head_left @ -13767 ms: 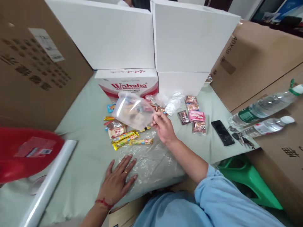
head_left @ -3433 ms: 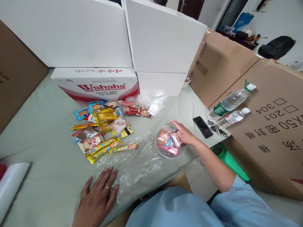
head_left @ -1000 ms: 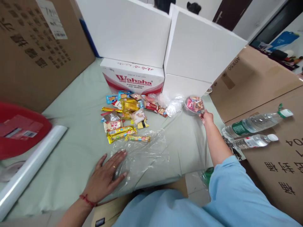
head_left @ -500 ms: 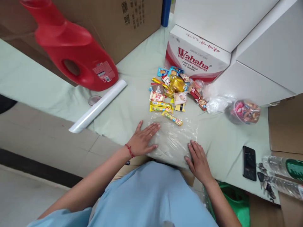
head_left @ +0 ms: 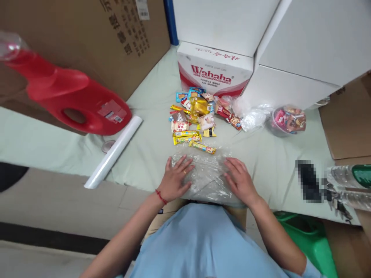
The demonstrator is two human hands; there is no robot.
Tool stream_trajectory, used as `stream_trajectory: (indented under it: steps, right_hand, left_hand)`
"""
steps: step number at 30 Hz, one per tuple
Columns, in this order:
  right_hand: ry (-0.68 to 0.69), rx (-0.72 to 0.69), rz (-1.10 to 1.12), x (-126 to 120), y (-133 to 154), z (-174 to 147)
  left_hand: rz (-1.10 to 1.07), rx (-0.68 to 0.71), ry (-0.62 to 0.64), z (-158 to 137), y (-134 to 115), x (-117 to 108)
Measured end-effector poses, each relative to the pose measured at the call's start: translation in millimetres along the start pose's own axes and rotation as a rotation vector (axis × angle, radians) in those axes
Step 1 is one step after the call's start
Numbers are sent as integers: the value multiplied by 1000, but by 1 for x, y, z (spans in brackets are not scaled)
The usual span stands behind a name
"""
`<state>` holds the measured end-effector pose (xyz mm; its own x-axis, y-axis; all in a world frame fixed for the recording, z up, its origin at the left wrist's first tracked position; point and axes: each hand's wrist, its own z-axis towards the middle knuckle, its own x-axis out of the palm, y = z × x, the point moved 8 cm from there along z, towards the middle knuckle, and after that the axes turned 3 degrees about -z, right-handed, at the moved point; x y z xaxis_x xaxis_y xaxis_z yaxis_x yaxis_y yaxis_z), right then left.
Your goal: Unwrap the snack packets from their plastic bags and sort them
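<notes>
A sheet of clear plastic wrap (head_left: 207, 177) lies creased on the table in front of me. My left hand (head_left: 176, 177) rests on its left side, fingers spread. On the right side, my right hand (head_left: 239, 179) lies with its fingers stretched out over the edge of the film. One yellow wrapped snack stick (head_left: 202, 147) sits on the far part of the wrap. Just beyond it are yellow snack sticks (head_left: 187, 137) lying together and a pile of small packaged snacks (head_left: 199, 106).
A white roll (head_left: 114, 152) and a red jug (head_left: 78, 100) stand at left. Behind the snacks is a Wahaba carton (head_left: 213, 71). Crumpled clear plastic (head_left: 256, 117) and a tub of sweets (head_left: 288, 121) lie right, plastic bottles (head_left: 344, 177) farther right. A green stool (head_left: 313, 235) is below.
The camera view has shifted. My right hand has moved up and inward along the wrap, which looks more wrinkled. My left hand stays on its left side with fingers more spread.
</notes>
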<state>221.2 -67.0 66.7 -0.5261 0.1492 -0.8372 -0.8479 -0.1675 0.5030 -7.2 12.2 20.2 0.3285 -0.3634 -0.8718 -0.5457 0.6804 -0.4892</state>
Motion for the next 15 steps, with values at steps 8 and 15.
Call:
stream_trajectory:
  steps: [8, 15]
  right_hand:
    - [225, -11, -94, 46, -32, -15]
    - [-20, 7, 88, -13, -25, -10]
  left_hand:
    - [67, -35, 141, -38, 30, -4]
    - [-90, -153, -83, -27, 49, -52]
